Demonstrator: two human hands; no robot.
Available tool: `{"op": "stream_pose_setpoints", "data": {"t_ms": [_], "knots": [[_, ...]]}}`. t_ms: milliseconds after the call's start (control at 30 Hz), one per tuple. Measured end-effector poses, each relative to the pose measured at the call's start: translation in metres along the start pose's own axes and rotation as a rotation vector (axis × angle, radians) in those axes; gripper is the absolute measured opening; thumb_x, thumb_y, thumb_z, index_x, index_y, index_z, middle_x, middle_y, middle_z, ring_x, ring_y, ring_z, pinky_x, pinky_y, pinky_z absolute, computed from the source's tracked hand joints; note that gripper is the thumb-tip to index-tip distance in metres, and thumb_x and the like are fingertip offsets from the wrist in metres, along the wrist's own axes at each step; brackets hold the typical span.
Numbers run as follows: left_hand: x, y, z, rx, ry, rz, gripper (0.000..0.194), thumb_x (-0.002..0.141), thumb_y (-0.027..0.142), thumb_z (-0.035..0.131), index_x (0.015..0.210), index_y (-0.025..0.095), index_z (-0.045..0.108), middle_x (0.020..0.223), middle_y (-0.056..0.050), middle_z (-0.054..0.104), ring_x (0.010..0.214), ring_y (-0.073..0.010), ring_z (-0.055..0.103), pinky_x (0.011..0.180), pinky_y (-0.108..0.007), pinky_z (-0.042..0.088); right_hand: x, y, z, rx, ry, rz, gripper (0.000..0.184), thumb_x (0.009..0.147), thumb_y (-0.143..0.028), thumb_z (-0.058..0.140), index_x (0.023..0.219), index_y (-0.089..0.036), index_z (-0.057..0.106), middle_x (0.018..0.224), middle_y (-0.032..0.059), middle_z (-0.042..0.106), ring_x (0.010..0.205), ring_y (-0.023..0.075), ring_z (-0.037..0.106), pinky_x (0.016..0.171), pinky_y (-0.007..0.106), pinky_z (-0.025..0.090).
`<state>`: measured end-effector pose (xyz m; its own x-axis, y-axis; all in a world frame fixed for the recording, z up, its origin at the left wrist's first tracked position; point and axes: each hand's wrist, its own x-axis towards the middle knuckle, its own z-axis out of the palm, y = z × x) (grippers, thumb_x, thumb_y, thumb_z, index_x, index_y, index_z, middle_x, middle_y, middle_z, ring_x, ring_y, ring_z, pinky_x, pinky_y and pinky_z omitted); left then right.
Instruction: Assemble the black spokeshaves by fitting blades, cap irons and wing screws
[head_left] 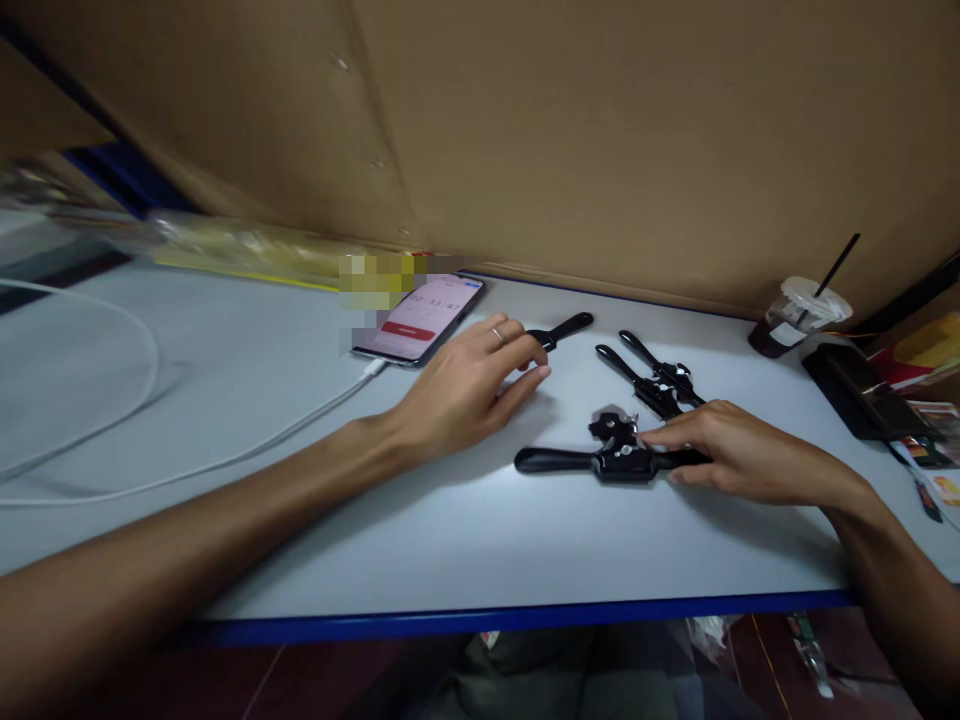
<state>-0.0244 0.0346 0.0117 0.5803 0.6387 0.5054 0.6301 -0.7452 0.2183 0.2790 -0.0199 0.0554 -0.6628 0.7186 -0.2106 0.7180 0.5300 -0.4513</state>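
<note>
A black spokeshave (627, 464) lies near me, crosswise on the table, its left handle free. My right hand (746, 455) is closed about its right handle, with thumb on the near side and the index finger stretched toward the metal screws. A small black plate (609, 425) shows just behind the spokeshave's body. My left hand (480, 375) is in front of another spokeshave (570, 326) and hides much of it. Its fingers are half bent, thumb apart, with no held thing visible. Two more spokeshaves (656, 395) (679, 375) lie side by side beyond my right hand.
Left of my left hand lies a phone (420, 325) with a white cable (315, 430). A lidded cup with a straw (795, 315) and a black object (859, 390) stand at right. A cardboard wall (600, 150) closes off the back; a blue edge (525, 615) runs along the front.
</note>
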Motion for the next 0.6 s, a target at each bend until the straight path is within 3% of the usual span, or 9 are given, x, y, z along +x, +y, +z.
{"op": "stream_pose_setpoints", "data": {"t_ms": [133,300,500,600], "knots": [[-0.004,0.004,0.003,-0.048,-0.071,0.125,0.031,0.105,0.03,0.039,0.099,0.014,0.064,0.089,-0.007,0.063,0.084,-0.0201,0.057,0.077,-0.033,0.048,0.002,0.004,0.001,-0.07,0.04,0.026,0.051,0.086,-0.013,0.064,0.132,-0.036,0.066,0.115,-0.0006,0.077,0.103,0.0237,0.07,0.084,0.033,0.043],[-0.008,0.017,0.004,-0.004,-0.215,0.274,0.039,0.108,0.04,0.036,0.105,0.015,0.065,0.092,-0.007,0.065,0.084,-0.0201,0.061,0.077,-0.034,0.051,0.002,-0.005,0.0,-0.086,-0.014,0.063,0.055,0.088,-0.016,0.062,0.14,-0.035,0.059,0.11,-0.0002,0.076,0.093,0.0217,0.067,0.08,0.032,0.042],[-0.014,0.033,0.004,0.014,-0.271,0.341,0.04,0.107,0.045,0.037,0.092,0.017,0.061,0.084,-0.004,0.06,0.07,-0.0191,0.057,0.066,-0.033,0.048,-0.002,-0.014,0.001,-0.114,-0.018,0.091,0.038,0.088,-0.021,0.059,0.126,-0.024,0.062,0.091,0.003,0.07,0.082,0.0214,0.061,0.072,0.031,0.041],[-0.015,0.037,0.004,-0.003,-0.293,0.344,0.034,0.106,0.04,0.04,0.09,0.017,0.058,0.084,-0.004,0.059,0.07,-0.0192,0.056,0.065,-0.033,0.047,0.001,-0.011,0.006,-0.127,-0.001,0.055,0.059,0.085,-0.019,0.056,0.144,-0.025,0.052,0.092,0.0034,0.07,0.079,0.0206,0.061,0.071,0.031,0.042]]}}
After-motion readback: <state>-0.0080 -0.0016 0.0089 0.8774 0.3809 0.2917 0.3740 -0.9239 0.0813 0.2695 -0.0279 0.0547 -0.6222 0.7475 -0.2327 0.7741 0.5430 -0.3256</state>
